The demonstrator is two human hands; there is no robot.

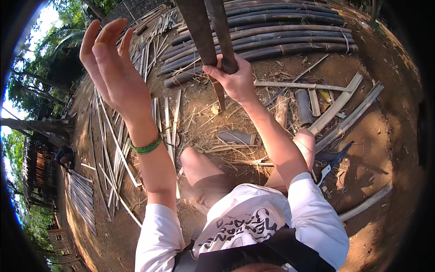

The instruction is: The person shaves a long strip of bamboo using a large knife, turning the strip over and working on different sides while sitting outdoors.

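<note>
My right hand point(233, 79) is raised in front of me, closed around a dark round bar point(220, 31). Under its thumb passes a long dark flat piece point(199, 34), blade-like, which narrows to a point below the hand. The upper ends of both run out of the picture, so I cannot tell whether they are joined. My left hand point(115, 77) is held up to the left, with its fingers apart and slightly bent and nothing in it. A green band point(146, 146) circles that wrist.
Dark bamboo poles point(290, 36) lie stacked ahead. Pale split strips point(113, 145) cover the ground at left. Before my knees are a short bamboo piece point(236, 137) and shavings. Split bamboo point(337, 104) and a blue tool with a white handle point(325, 171) lie at right. Someone point(65, 155) crouches far left.
</note>
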